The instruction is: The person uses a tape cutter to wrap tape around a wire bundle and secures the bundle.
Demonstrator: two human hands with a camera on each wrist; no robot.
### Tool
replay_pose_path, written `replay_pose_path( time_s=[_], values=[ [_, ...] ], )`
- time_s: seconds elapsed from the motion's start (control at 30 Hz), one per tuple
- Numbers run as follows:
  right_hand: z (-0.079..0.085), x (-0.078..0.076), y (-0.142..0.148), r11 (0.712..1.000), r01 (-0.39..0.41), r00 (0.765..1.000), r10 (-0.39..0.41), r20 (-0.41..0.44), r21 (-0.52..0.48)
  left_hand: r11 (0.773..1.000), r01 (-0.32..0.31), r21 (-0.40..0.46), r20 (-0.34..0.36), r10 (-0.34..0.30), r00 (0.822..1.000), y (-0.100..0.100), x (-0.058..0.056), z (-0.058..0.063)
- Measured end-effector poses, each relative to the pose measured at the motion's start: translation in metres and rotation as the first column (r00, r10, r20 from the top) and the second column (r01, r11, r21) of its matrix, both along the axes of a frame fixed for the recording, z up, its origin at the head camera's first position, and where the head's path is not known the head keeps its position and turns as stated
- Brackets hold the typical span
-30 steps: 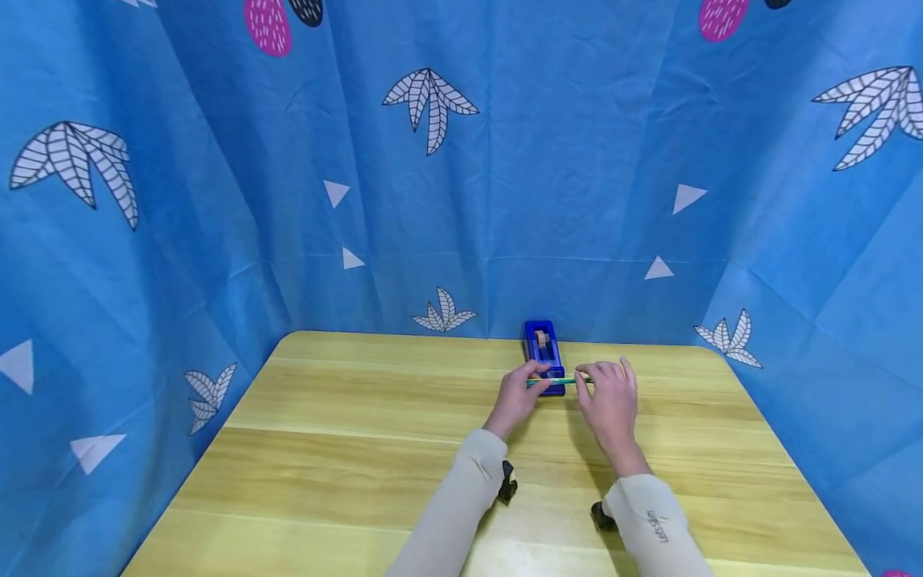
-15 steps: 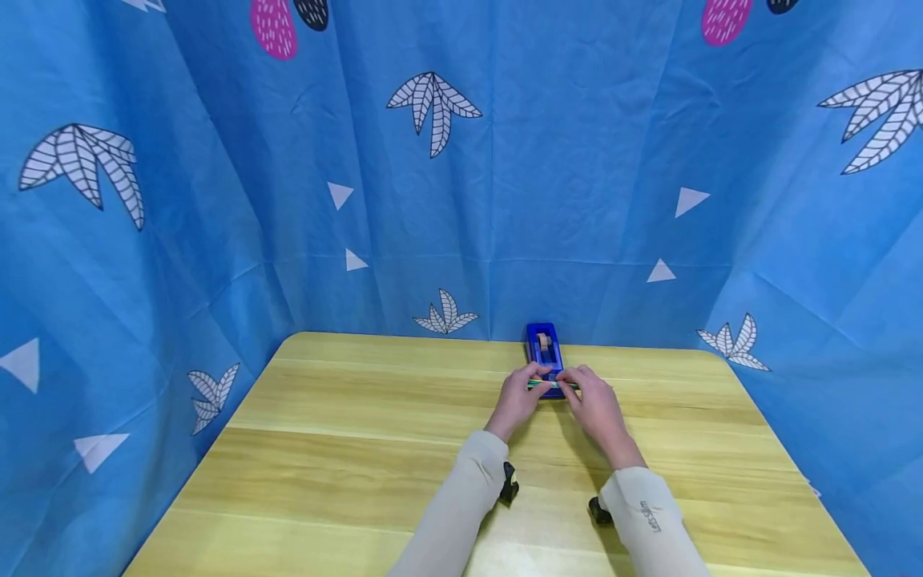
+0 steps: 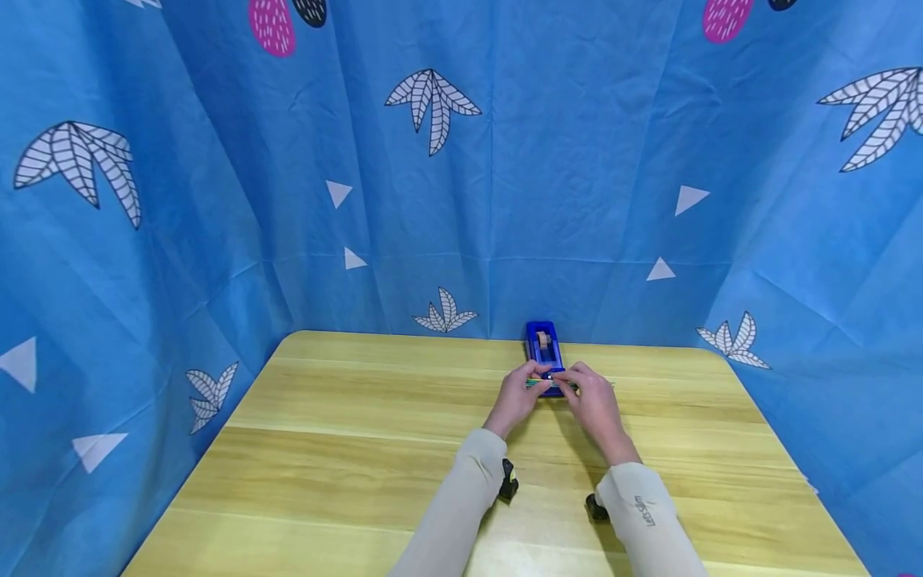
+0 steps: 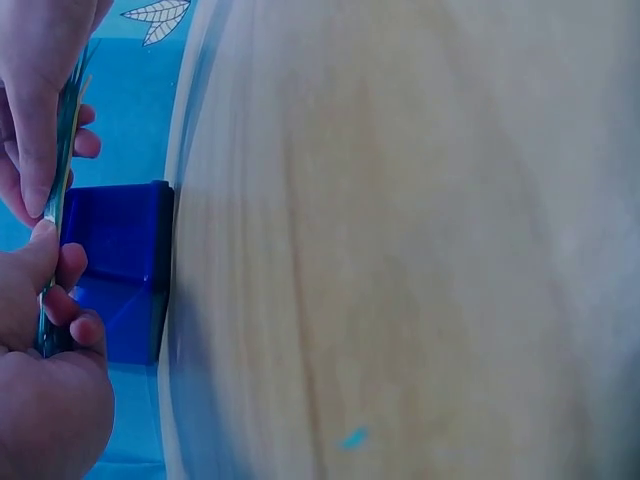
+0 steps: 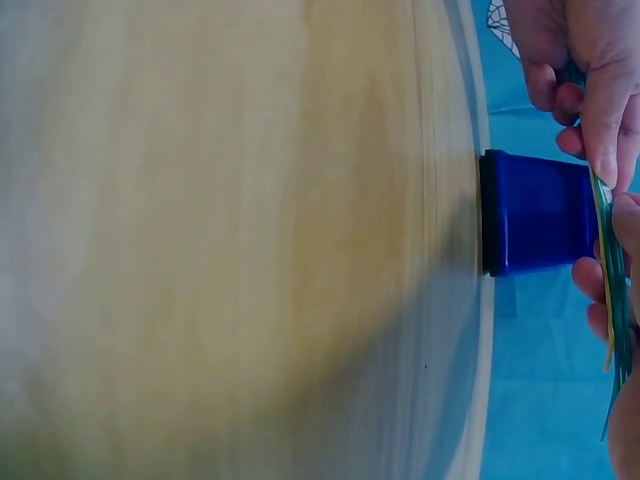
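Observation:
A bundle of thin green and yellow strands, like wires or cords, runs crosswise between the two hands. My left hand pinches its left part between thumb and fingers. Close beside it, my right hand pinches the bundle too, and the fingertips of both hands nearly meet. A small whitish patch shows on the strands at the fingertips; what it is cannot be told. Just behind the hands is a blue tape dispenser with a roll of tape; the fingers partly cover its front end.
The wooden table has its back edge just beyond the dispenser. A blue patterned curtain hangs behind it and along both sides. Dark wrist devices sit at both cuffs.
My right hand has moved left along the bundle toward my left hand, and its raised fingers have folded down. The left hand and dispenser stay in place.

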State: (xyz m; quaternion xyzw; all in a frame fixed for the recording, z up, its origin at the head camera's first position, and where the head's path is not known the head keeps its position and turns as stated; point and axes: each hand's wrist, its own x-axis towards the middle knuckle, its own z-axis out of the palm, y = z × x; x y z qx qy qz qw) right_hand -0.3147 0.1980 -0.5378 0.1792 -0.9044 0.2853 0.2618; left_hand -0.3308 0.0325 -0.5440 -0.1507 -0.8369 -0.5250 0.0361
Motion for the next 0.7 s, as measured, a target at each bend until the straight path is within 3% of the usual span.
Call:
replay_pose_path(
  time_s=[0.27, 0.5, 0.7],
  values=[
    [0.002, 0.002, 0.002, 1.000, 0.009, 1.000, -0.009, 0.012, -0.001, 1.000, 0.019, -0.023, -0.030, -0.020, 0.999, 0.002, 0.001, 0.001],
    [0.011, 0.001, -0.002, 1.000, 0.019, 0.990, -0.021, 0.142, 0.012, 0.999, 0.028, -0.033, -0.058, -0.030, 0.998, -0.002, 0.000, 0.000],
    [0.016, 0.002, 0.001, 0.997, 0.007, 0.977, -0.023, 0.213, 0.075, 0.999, 0.034, -0.026, -0.026, -0.035, 0.999, -0.002, 0.000, 0.000]
  ],
)
